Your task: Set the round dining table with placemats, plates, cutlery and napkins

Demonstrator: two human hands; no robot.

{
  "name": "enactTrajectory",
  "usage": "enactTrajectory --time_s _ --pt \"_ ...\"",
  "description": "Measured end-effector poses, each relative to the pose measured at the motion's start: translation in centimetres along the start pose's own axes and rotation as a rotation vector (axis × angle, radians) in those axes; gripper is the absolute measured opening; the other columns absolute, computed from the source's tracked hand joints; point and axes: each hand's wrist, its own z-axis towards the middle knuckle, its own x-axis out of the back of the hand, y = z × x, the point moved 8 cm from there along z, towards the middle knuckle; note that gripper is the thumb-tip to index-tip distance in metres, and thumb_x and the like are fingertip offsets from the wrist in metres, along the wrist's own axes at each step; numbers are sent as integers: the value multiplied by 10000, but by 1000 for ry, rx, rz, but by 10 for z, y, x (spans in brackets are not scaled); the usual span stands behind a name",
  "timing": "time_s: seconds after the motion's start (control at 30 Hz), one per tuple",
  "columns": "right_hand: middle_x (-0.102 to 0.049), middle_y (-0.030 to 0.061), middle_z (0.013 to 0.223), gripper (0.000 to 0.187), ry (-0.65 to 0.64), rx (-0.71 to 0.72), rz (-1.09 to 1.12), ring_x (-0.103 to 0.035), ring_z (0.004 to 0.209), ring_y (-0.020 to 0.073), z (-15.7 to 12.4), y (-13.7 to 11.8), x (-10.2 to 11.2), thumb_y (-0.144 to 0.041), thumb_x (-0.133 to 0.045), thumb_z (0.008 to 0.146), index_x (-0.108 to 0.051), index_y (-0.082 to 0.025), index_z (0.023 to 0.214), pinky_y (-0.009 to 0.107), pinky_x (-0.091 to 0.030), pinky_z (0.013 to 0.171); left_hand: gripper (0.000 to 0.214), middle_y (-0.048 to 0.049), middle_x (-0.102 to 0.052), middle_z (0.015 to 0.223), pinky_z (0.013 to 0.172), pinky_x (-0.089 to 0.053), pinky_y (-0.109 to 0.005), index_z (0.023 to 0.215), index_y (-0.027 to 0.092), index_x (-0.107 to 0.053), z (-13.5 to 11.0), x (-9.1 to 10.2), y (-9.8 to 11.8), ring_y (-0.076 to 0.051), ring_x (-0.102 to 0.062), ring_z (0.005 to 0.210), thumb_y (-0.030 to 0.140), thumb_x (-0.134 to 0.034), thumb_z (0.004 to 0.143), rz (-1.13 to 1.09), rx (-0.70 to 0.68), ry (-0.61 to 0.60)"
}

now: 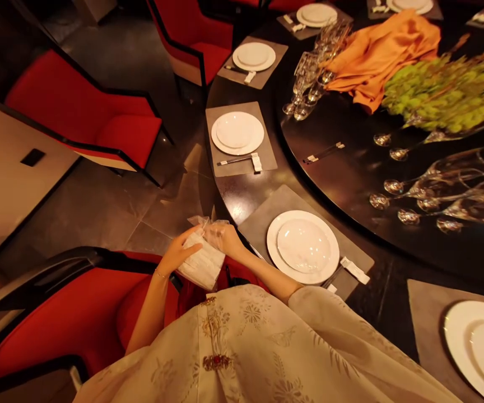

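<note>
Both my hands meet over the red chair (65,319) at the table's edge. My left hand (178,252) grips a clear plastic packet (202,263) holding folded white items. My right hand (225,238) is closed on the crinkled top end of the same packet. Just right of my hands lies a grey placemat (263,224) with a white plate (303,246) and a smaller plate stacked on it.
More place settings with plates and chopsticks ring the dark round table (242,196). The raised centre disc (343,168) carries several wine glasses (309,78), an orange cloth (380,50) and green flowers (439,89). Red armchairs (99,112) stand around.
</note>
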Motion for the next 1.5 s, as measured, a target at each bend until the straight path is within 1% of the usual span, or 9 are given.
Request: enactTrajectory --time_s 0.23,0.43,0.57,0.77,0.97,1.07,1.2,1.4,1.5 --pt "-681 46 782 336 -51 -65 196 -604 693 162 70 5 -19 -454 -627 708 -713 -149 820 227 -429 613 535 -47 -551 1163 949 -355 -296 1214 240 -544 33 50 13 -209 -514 1078 341 -662 702 26 -43 29" --pt "-599 1 563 249 54 -299 299 -494 480 81 111 15 17 -360 -693 614 -648 -118 647 191 -373 487 514 -85 -579 1192 910 -394 -309 1128 179 -606 72 89 -4 -242 -522 1078 337 -698 648 -205 29 124" --pt "-601 -8 555 196 122 -479 405 -418 378 45 135 36 54 -303 -679 603 -622 -132 680 166 -246 370 498 -63 -625 1094 793 -449 -266 1090 181 -625 108 144 -15 -205 -583 935 321 -709 621 -269 44 270" --pt "-659 42 732 201 533 -553 393 -477 440 34 173 114 148 -298 -635 666 -636 -121 761 142 -260 365 532 -44 -646 1013 684 -479 -227 1104 201 -610 173 243 -22 -172 -606 834 312 -713 594 -349 87 507" --pt "-657 66 705 96 674 -832 302 -553 500 50 195 225 174 -154 -535 746 -589 -100 688 122 -339 408 521 -34 -638 1043 679 -481 -207 1092 220 -612 260 311 3 -163 -605 855 307 -724 591 -258 138 459" --pt "-661 69 711 103 702 -939 307 -561 504 51 201 259 176 -146 -519 763 -570 -105 684 119 -368 421 537 -37 -639 1041 656 -484 -214 1116 228 -597 307 322 19 -171 -612 836 333 -713 602 -182 156 378" --pt "-657 49 670 111 693 -1027 214 -561 499 57 205 276 183 -168 -532 760 -563 -121 664 127 -407 446 525 -45 -639 1033 659 -478 -213 1096 212 -609 361 312 38 -179 -604 855 333 -714 596 -143 134 271" --pt "-633 44 618 122 724 -1102 146 -559 506 75 196 271 191 -188 -557 743 -554 -124 640 165 -453 525 516 -47 -632 1031 647 -461 -205 1085 208 -617 412 272 57 -169 -596 836 316 -716 589 -200 148 101" --pt "-633 51 624 104 711 -1211 -102 -595 587 119 191 251 204 -226 -599 699 -579 -137 649 201 -458 581 500 -46 -632 1028 654 -455 -207 1088 204 -613 432 256 68 -165 -588 833 302 -708 607 -210 128 11"
